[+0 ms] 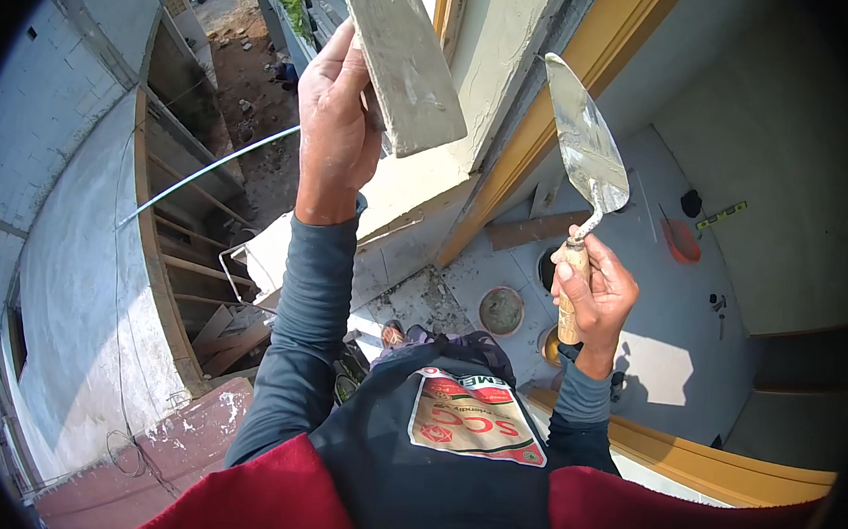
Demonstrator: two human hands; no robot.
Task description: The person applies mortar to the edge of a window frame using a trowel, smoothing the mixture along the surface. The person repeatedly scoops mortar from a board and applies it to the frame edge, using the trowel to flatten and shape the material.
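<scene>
Left hand grips a mortar-smeared board, far, left of the plastered wall; a loosened hold could drop it. Right hand is closed around a trowel's wooden handle; careless swinging could scratch the orange frame.

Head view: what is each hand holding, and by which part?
Right hand: a pointed trowel, by its wooden handle. Left hand: a flat board, from behind; exact grip hidden.
</scene>
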